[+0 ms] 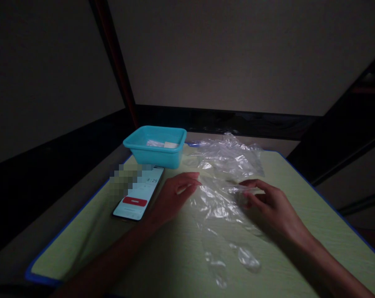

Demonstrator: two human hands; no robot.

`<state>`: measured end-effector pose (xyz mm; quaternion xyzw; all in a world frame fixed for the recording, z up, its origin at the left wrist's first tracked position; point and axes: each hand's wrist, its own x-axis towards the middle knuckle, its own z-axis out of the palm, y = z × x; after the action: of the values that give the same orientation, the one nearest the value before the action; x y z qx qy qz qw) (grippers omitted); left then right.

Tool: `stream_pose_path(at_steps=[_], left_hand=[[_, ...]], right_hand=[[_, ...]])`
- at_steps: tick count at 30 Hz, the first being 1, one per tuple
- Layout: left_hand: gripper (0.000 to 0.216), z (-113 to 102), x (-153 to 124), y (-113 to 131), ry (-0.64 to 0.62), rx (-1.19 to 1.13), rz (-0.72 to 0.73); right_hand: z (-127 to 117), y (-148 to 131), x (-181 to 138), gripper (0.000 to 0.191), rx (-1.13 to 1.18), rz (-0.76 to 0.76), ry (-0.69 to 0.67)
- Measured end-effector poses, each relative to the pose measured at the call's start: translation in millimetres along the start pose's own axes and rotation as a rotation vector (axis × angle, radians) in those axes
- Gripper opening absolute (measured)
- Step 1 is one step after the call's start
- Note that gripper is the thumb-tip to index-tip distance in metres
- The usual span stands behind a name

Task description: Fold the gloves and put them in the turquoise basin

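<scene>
A clear, thin disposable plastic glove [220,211] is stretched between my hands, its rounded finger ends trailing down toward me over the table. My left hand [177,192] pinches its upper left edge between thumb and fingers. At the upper right edge, my right hand [264,200] grips the film with thumb and forefinger, the other fingers curled beneath. Just beyond lies a crumpled heap of similar clear plastic [227,155]; its separate pieces cannot be made out.
A turquoise plastic basket [156,155] stands at the table's back left, with a few pale items inside. In front of it lies a lit phone [133,203], left of my left hand. The pale green table [302,207] has a blue edge; a wall rises behind.
</scene>
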<state>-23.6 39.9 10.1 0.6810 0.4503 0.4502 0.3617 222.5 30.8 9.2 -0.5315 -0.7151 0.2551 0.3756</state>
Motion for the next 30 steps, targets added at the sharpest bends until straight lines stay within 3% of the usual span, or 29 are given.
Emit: stream_pose_path(at_steps=[3, 5, 7, 9, 10, 13, 17, 20, 22, 25, 28, 30], left_hand=[[0.014, -4.4, -2.8, 7.4, 0.022, -0.11, 0.165], [0.013, -7.3, -5.3, 11.7, 0.038, -0.133, 0.238], [0.014, -10.0, -6.8, 14.9, 0.051, -0.085, 0.275], [0.017, -12.4, -7.1, 16.3, 0.03, -0.026, 0.289], [0.017, -13.5, -6.9, 16.2, 0.006, -0.014, 0.29], [0.016, -15.4, -5.7, 12.1, -0.091, -0.076, 0.268], [0.015, -14.5, -4.6, 3.7, -0.246, -0.213, 0.218], [0.019, -11.1, -5.8, 5.9, -0.465, -0.374, 0.223], [0.021, -7.7, -8.7, 14.2, -0.658, -0.447, 0.221], [0.019, -2.2, -16.3, 31.4, -0.859, -0.473, 0.185], [0.022, 0.7, -24.3, 43.5, -0.886, -0.457, 0.11], [0.023, -0.2, -27.2, 45.9, -0.846, -0.435, 0.093]], right_hand=[[-5.1, -8.8, -4.4, 0.005, 0.065, -0.263, 0.289], [-12.1, -15.4, -9.8, 0.008, 0.037, -0.462, 0.46], [-21.3, -21.9, -16.5, 0.016, -0.104, -0.599, 0.611], [-30.0, -27.9, -23.0, 0.018, -0.267, -0.711, 0.674], [-33.2, -30.6, -25.5, 0.018, -0.322, -0.814, 0.627], [-35.4, -35.0, -28.5, 0.022, -0.363, -0.873, 0.31], [-27.0, -28.7, -22.1, 0.017, -0.224, -0.638, 0.201], [-22.4, -19.5, -13.7, 0.014, -0.049, -0.377, 0.171], [-20.7, -14.8, -9.1, 0.027, 0.103, -0.291, 0.03], [-16.6, -11.9, -6.2, 0.054, 0.372, -0.262, -0.301], [-9.1, -13.2, -6.9, 0.072, 0.559, -0.233, -0.542], [-4.4, -14.8, -7.9, 0.073, 0.587, -0.213, -0.589]])
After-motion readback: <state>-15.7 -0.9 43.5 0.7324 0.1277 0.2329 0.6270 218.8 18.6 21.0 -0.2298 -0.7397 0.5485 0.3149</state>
